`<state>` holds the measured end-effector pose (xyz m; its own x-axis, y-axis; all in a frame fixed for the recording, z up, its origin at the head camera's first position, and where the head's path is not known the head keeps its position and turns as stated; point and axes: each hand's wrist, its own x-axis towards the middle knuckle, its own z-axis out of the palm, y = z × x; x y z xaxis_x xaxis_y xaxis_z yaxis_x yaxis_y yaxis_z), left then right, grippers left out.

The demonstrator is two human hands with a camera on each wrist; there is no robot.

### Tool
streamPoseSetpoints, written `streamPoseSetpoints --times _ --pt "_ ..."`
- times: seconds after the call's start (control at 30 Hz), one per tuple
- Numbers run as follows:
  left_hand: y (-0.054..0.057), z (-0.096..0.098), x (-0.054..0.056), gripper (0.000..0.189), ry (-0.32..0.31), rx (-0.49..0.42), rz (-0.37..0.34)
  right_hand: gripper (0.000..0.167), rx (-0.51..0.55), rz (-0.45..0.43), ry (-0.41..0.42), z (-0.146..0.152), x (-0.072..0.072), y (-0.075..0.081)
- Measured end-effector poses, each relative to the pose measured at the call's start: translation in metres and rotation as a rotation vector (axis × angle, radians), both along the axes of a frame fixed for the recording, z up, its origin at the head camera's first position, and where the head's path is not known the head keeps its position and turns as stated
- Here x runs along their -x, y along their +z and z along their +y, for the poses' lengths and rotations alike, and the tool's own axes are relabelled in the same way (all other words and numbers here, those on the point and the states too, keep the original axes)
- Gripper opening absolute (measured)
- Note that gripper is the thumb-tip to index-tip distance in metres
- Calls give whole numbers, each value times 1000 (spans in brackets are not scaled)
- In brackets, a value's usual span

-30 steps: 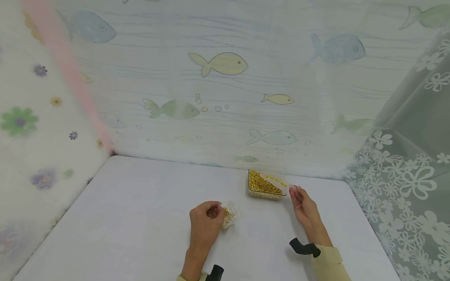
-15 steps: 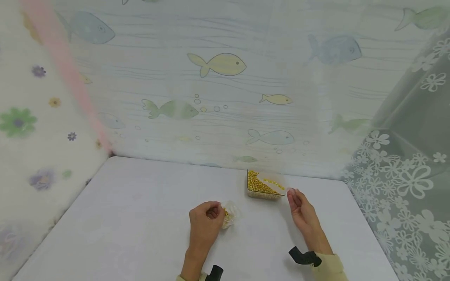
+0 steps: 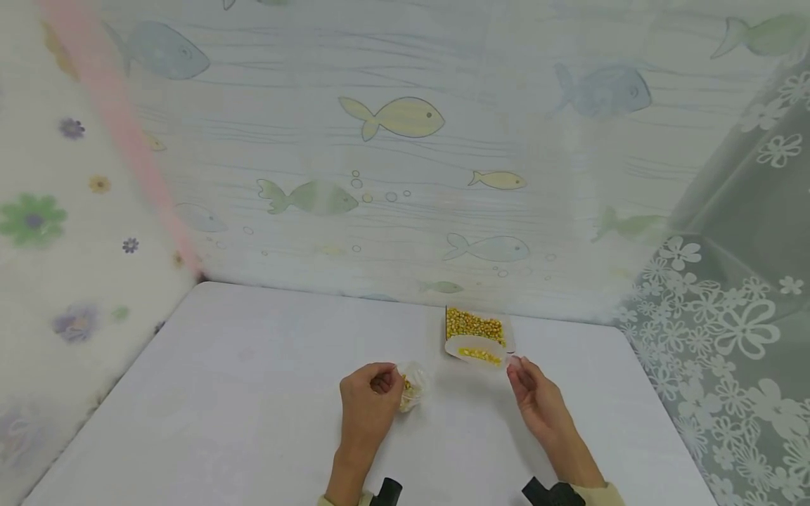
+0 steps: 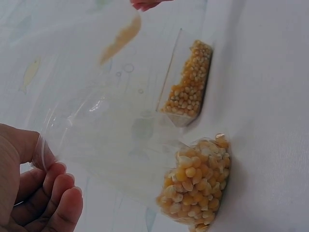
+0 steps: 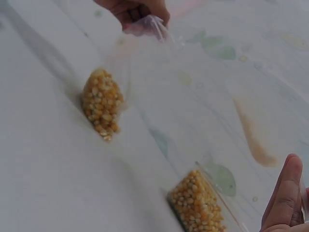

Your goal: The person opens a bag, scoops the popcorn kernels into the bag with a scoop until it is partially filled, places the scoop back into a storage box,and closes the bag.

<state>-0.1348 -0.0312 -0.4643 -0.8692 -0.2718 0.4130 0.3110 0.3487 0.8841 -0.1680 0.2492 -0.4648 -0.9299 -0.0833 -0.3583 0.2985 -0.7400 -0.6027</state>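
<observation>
My left hand (image 3: 372, 400) pinches the rim of a clear plastic bag (image 4: 111, 145) and holds it up. Yellow corn kernels (image 4: 195, 186) fill the bag's bottom, which sits on the table. My right hand (image 3: 541, 404) grips the end of a translucent whitish scoop (image 3: 453, 346), whose handle is mostly hidden by the fingers. A small heap of kernels (image 3: 479, 355) lies in the scoop. It hangs over the front edge of a clear rectangular container (image 4: 170, 65), which holds many more corn kernels (image 3: 473, 323). In the right wrist view, scoop and fingers are partly cut off.
The white table (image 3: 253, 393) meets a fish-patterned curtain (image 3: 392, 211) right behind the container. Flower-printed curtains hang at the left (image 3: 95, 281) and right (image 3: 715, 337). Dark wrist mounts (image 3: 387, 490) sit on both forearms.
My right hand has moved toward me and slightly left. The scoop with kernels has come from the container's right side to over its front edge. The left hand and bag have stayed put.
</observation>
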Motion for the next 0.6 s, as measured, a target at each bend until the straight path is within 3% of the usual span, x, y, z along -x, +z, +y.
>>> streamPoseSetpoints --times 0.33,0.6 --pt "0 0 0 10 6 8 25 25 -163 -36 46 -27 -24 4" --pt "1 0 -1 10 -4 -4 23 29 -293 -37 52 -47 -34 3"
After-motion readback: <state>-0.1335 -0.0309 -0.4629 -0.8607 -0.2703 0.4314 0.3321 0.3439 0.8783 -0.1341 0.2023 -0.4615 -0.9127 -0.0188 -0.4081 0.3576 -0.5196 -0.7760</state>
